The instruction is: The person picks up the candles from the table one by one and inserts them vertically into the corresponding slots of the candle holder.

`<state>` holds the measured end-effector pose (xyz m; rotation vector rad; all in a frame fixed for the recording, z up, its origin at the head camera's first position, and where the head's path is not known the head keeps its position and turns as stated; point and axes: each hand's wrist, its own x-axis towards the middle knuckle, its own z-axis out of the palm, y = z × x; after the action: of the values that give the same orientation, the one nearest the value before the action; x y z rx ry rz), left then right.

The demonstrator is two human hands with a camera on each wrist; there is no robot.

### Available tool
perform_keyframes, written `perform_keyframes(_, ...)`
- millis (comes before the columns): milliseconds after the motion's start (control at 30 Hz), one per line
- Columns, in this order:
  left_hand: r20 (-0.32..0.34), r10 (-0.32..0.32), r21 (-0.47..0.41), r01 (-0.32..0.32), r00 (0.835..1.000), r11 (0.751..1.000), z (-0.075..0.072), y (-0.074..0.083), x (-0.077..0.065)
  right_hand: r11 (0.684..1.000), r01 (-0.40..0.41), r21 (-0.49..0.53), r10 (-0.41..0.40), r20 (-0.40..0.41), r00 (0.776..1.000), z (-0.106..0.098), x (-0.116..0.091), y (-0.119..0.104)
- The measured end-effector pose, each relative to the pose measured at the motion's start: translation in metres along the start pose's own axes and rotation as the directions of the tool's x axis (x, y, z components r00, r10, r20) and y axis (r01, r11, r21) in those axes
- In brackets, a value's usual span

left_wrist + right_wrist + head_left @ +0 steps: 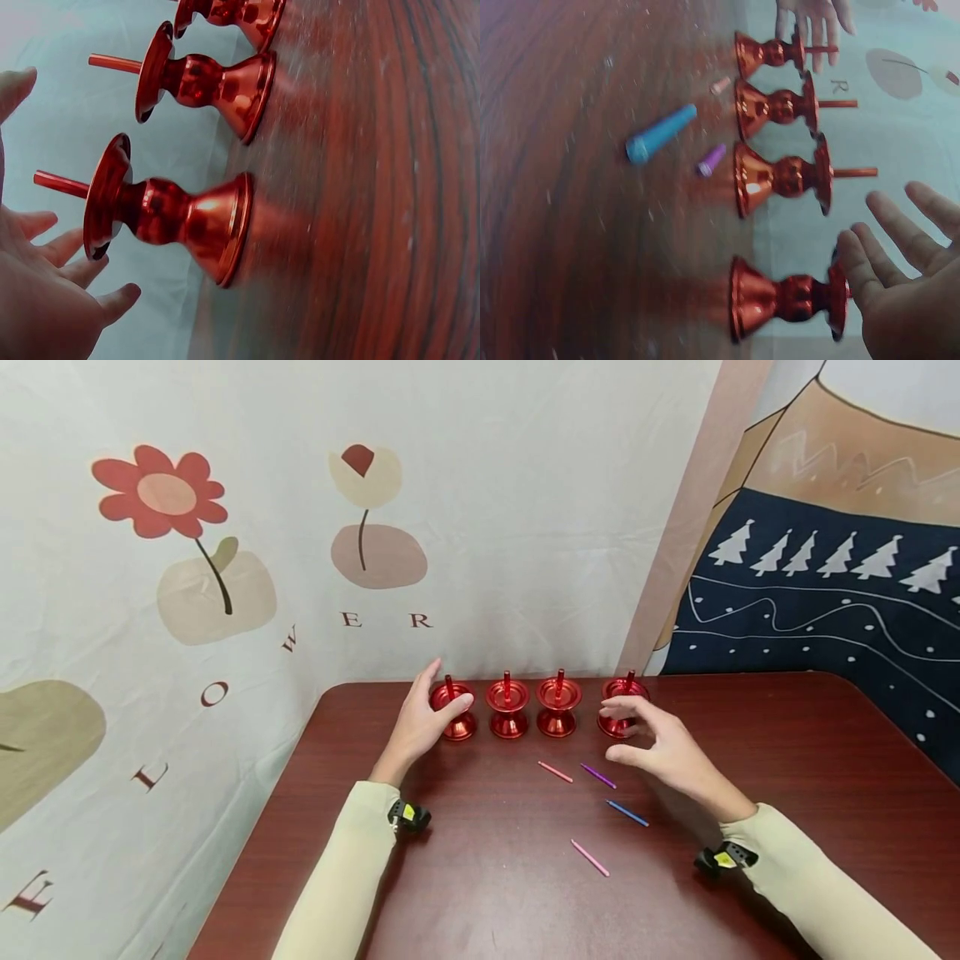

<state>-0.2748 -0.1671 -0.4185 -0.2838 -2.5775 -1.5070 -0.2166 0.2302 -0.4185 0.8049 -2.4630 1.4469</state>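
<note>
Along the far edge of the glossy brown table (480,902) stand four holders (508,723) in shiny red metal, with flared bases, bulbous stems, shallow dishes and upright pins. The left hand (418,722) spreads its fingers wide beside the leftmost holder; the right hand (663,747), fingers apart, is at the rightmost. Slim red (556,772), purple (598,776), blue (627,812) and pink sticks (589,857) lie nearer.

L arm (348,864) & R arm (817,889) both extended fwd, long-sleeved. L hand (414,724): fingers spread, thumb apart. R hand (671,752): fingers slightly bent, pointing inward, thumb apart.
</note>
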Motion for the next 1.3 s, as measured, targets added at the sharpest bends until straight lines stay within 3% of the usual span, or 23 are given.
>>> perform_keyframes(300, -0.015, -0.021, -0.054, 0.021, 1.0, 0.998, 0.01, -0.002, 0.002, 0.994, -0.099, 0.036, 0.09, 0.2, 0.976, 0.021, 0.013, 0.009)
perform_keyframes(667, 0.006, -0.063, -0.059, 0.063, 0.998, 0.996, 0.012, 0.0, 0.003, 0.977, -0.203, 0.064, 0.167, 0.364, 0.917, 0.004, 0.013, 0.033)
perform_keyframes(867, 0.009, -0.073, -0.056, 0.073, 0.997, 0.996, 0.01, -0.002, 0.002, 0.966, -0.252, 0.059, 0.206, 0.412, 0.887, -0.003, 0.012, 0.038)
perform_keyframes(1300, 0.068, -0.144, -0.063, 0.148, 0.987, 0.987, 0.007, -0.013, 0.005, 0.972, -0.232, -0.021, 0.218, 0.433, 0.875, 0.001, 0.016, 0.034)
